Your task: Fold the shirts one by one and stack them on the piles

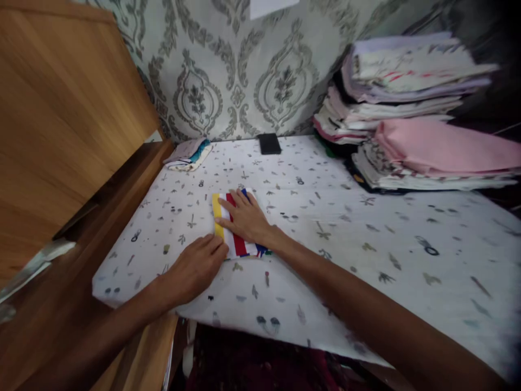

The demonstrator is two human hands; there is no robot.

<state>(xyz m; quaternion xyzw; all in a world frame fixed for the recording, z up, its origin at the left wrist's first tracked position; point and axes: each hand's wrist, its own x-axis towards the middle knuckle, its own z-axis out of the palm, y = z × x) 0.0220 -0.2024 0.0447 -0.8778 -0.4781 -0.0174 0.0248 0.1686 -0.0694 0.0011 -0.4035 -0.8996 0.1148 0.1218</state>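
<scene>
A folded striped cloth (228,213) in yellow, white, red and blue lies flat on the printed white sheet. My right hand (245,217) rests palm down on top of it, fingers spread across the stripes. At the cloth's near left corner, my left hand (204,263) has its fingers curled together and closed on the edge. Part of the cloth is hidden under the right hand, and its blue edge shows by the right wrist.
A small folded pile of cloths (189,155) sits at the back left, a black flat object (269,144) by the wall. Tall stacks of folded clothes (407,103) stand at the right, with a pink cloth (448,146) on one. A wooden panel (69,108) borders the left.
</scene>
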